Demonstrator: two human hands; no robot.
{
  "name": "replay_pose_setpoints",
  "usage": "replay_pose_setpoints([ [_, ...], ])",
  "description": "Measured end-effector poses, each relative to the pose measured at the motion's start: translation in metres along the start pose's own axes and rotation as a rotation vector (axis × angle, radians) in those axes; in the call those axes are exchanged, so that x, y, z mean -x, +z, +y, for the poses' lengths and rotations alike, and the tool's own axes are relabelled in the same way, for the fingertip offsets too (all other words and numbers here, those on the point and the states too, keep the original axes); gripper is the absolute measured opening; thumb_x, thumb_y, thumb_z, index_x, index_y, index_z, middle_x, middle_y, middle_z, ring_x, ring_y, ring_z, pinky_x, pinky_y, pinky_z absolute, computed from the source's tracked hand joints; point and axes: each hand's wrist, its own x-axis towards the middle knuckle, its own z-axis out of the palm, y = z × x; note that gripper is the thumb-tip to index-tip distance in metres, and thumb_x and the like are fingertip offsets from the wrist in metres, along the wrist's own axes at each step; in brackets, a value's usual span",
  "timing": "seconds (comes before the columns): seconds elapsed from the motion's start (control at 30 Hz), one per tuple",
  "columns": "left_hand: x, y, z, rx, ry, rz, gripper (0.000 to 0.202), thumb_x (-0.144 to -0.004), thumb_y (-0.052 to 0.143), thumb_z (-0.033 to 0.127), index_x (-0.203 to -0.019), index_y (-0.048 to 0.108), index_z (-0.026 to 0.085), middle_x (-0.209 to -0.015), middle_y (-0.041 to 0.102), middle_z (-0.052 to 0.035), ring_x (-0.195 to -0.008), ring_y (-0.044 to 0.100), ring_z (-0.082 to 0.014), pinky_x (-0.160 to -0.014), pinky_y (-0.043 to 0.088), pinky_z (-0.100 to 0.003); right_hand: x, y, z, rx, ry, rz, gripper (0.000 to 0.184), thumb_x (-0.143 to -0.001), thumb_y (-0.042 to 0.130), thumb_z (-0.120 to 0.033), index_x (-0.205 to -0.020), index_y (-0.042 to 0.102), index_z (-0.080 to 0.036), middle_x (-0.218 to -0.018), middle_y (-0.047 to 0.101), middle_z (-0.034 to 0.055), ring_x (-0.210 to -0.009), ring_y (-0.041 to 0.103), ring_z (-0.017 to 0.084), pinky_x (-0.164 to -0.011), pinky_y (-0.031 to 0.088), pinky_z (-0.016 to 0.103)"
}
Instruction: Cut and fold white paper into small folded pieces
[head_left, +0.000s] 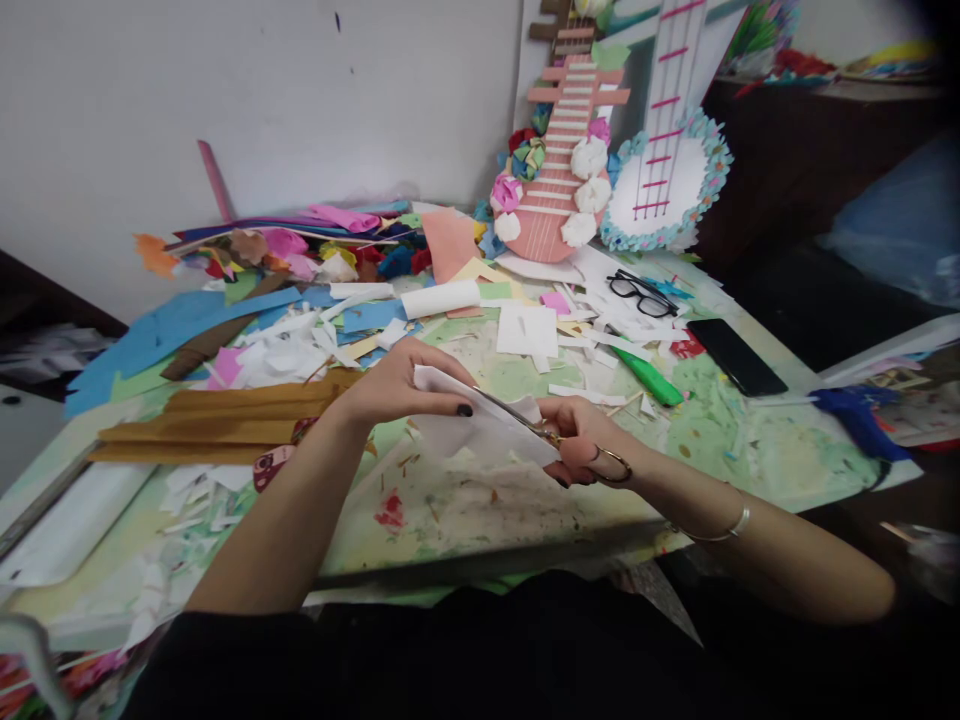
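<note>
My left hand point(409, 385) pinches a piece of white paper point(480, 430) by its upper left part, thumb in front and fingers behind. The paper is held tilted above the near part of the table. In my right hand point(585, 435) is a pair of scissors point(615, 463), their gold-coloured handle loops around my fingers. The blades point up and to the left and lie along the paper. How far apart the blades stand I cannot tell. Part of the scissors is hidden by the hand and the paper.
Paper scraps point(289, 345) litter the paint-stained table point(465, 510). Brown folded paper point(217, 420) lies left. Glasses point(641, 293), a phone point(735, 357), a green cutter-like tool point(645, 370) and a blue glue gun point(862, 420) lie right. Two paper instruments point(559, 190) lean against the wall.
</note>
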Motion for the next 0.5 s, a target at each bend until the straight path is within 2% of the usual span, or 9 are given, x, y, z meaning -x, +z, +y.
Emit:
replay_pose_setpoints([
  [0.2,0.004,0.0014,-0.0084,0.03,-0.058,0.112,0.026,-0.063,0.08,0.035,-0.068,0.075,0.011,-0.059,0.07,-0.0062,-0.048,0.058,-0.0109,-0.042,0.045,-0.016,0.001,0.001,-0.0004,0.039,-0.044,0.012,0.064,-0.059,0.07,-0.069,-0.086,0.052,-0.015,-0.047,0.052,-0.0056,-0.033,0.032,0.003,-0.033,0.021,0.017],
  [0.5,0.0019,0.0043,-0.0072,0.024,-0.062,0.033,0.021,-0.064,0.079,0.032,-0.072,0.077,0.013,-0.064,0.072,-0.0068,-0.052,0.061,-0.0111,-0.045,0.047,-0.015,0.0003,0.0037,-0.0026,0.029,-0.05,-0.001,0.057,-0.062,0.068,-0.068,-0.079,0.046,-0.018,-0.05,0.043,-0.0092,-0.036,0.037,0.003,-0.035,0.028,0.017],
])
